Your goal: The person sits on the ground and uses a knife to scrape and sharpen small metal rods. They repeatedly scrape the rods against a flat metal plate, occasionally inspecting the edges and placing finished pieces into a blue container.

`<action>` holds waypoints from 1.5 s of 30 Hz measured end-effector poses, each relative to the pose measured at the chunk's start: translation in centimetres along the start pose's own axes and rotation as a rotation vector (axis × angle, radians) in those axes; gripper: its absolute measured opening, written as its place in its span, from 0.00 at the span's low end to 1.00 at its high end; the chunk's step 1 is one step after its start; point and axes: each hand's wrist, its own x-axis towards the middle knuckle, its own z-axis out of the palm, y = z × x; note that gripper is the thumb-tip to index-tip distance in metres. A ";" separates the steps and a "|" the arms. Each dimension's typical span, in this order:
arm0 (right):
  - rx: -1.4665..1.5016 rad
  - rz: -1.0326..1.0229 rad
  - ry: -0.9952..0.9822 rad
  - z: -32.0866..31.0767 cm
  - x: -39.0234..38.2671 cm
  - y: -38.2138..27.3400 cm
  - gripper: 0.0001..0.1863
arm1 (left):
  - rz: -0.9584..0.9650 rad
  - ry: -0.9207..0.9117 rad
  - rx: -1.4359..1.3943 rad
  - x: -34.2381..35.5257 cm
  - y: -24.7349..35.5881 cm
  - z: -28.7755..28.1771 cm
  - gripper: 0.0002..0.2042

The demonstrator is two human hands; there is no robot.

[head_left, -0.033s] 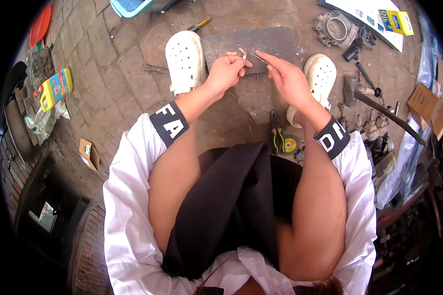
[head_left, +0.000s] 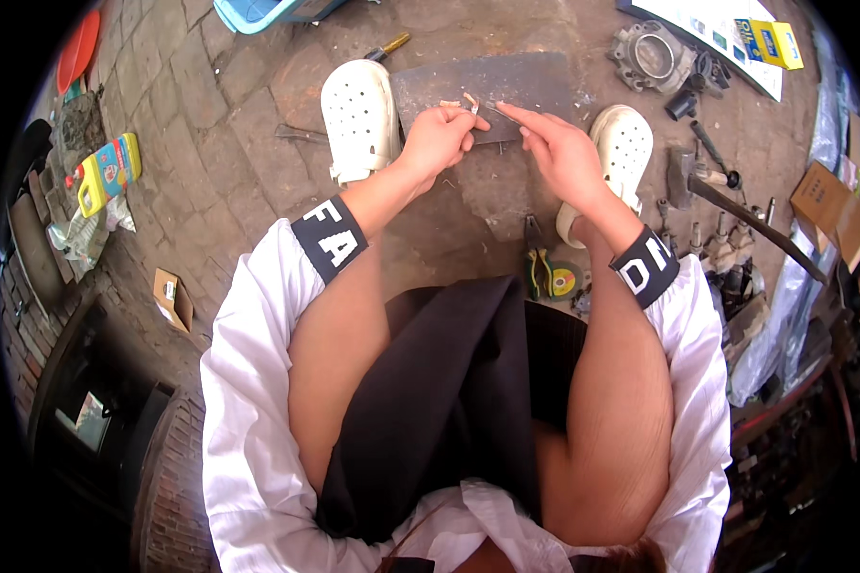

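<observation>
Two bare hands meet over a dark grey flat metal plate [head_left: 516,86] that lies on the worn brick paving [head_left: 220,181] between two white perforated rubber clogs [head_left: 358,119]. The step in hand looks like fine work on a tiny part, and it would go best with both wrists kept low over the plate, so that anything dropped lands on the smooth steel and not in the gritty joints between the bricks.

The left hand [head_left: 437,140] is curled nearly closed, its thumb and forefinger pinching a small pale metal piece [head_left: 471,103] just above the plate's near edge. The right hand [head_left: 564,153] is half open, its forefinger stretched toward that piece; a thin sliver seems to sit at its fingertip, but I cannot tell whether it is gripped. A light, steady pinch should do, since the piece looks hard and slippery.

Green-handled pliers [head_left: 537,263] and a small yellow round disc [head_left: 564,282] lie near the right knee. Further right, a long-handled iron hammer [head_left: 736,205] rests among scattered rusty tools, with a cast grey ring-shaped engine housing [head_left: 652,54] beyond the plate.
</observation>
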 end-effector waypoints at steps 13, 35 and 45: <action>0.068 0.060 -0.052 0.4 0.3 0.9 0.15 | 0.054 0.027 0.030 0.8 0.0 0.2 0.12; -0.258 -0.049 0.052 0.6 0.4 -0.3 0.14 | 0.024 0.039 -0.029 1.0 -0.1 0.1 0.10; -0.102 0.045 0.028 0.6 0.5 -0.4 0.13 | 0.030 0.076 0.010 1.0 0.0 0.4 0.11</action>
